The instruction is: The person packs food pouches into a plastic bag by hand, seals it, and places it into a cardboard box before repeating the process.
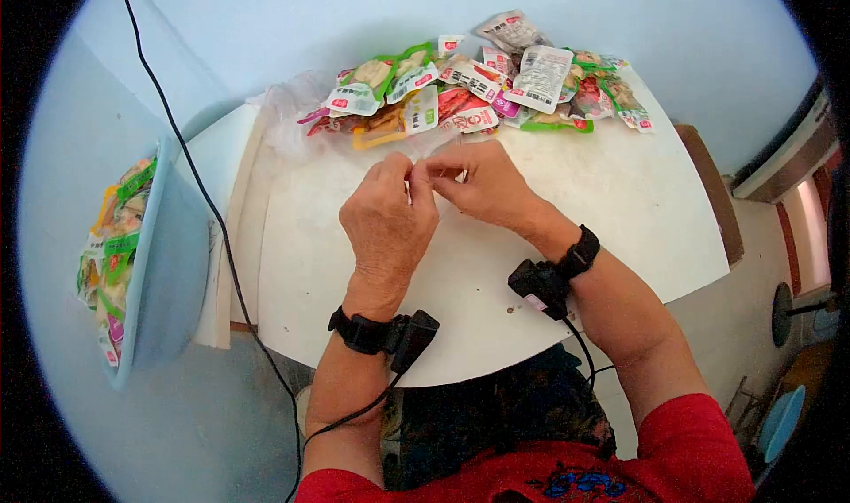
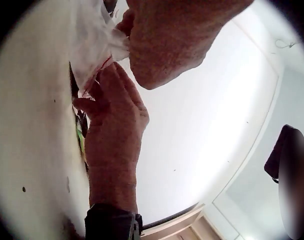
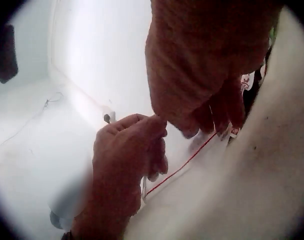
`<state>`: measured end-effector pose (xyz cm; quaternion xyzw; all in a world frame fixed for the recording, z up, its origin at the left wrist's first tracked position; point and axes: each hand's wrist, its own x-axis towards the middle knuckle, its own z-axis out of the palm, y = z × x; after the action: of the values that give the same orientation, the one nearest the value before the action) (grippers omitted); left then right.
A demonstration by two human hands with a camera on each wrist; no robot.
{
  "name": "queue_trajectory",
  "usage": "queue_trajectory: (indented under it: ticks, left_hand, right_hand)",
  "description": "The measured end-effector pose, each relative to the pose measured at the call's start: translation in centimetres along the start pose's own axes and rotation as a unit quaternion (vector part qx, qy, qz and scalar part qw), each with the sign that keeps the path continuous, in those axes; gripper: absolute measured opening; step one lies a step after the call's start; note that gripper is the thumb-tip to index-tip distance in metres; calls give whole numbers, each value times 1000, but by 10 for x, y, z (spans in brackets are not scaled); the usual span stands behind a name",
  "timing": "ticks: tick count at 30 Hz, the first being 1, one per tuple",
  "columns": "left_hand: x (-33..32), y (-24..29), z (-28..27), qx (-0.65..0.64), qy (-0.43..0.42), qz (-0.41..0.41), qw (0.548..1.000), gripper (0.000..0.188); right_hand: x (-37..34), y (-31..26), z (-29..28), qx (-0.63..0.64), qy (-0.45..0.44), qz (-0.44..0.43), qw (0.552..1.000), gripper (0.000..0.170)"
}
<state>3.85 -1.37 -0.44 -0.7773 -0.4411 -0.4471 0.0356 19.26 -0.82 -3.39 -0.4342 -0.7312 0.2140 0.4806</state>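
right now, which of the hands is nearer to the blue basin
The left hand. It is over the white table, with the blue basin off to its left. The right hand is beyond the left one, farther from the basin.

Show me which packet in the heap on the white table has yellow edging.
The plastic packet with yellow edging and orange-brown contents, lying front left in the head view; the others around it show green, red or white instead.

A white table (image 1: 611,211) bears heaped colourful packets (image 1: 478,80) and crumpled clear plastic (image 1: 288,118).
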Motion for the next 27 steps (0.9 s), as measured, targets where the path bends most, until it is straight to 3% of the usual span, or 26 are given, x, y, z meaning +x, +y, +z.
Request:
queue_trajectory:
  ticks: [2, 5, 8, 11, 14, 17, 23, 27]
  left_hand:
    - [1, -1, 1, -4, 7, 8, 1000, 17]
    - [0, 0, -1, -12, -46, -31, 998, 13]
    - [3, 10, -8, -26, -83, -43, 995, 15]
    - [4, 11, -8, -59, -68, 71, 993, 23]
    - [0, 13, -2, -57, -92, 109, 988, 30]
    - [-8, 8, 7, -28, -120, 82, 989, 33]
    - [-14, -2, 14, 7, -135, 67, 989, 38]
    - [-12, -6, 15, -12, -118, 76, 990, 39]
  right_hand:
    - [0, 11, 5, -8, 4, -13, 1000, 23]
    - [0, 1, 1, 26, 16, 53, 998, 32]
    - [1, 11, 4, 65, 11, 62, 996, 42]
    - [3, -6, -6, 75, -34, 95, 992, 46]
    - [1, 16, 0, 132, -48, 72, 987, 51]
    - [2, -4, -12, 251, -91, 214, 940, 52]
    - [2, -7, -13, 229, -90, 196, 949, 49]
    - [4, 0, -18, 175, 10, 181, 968, 35]
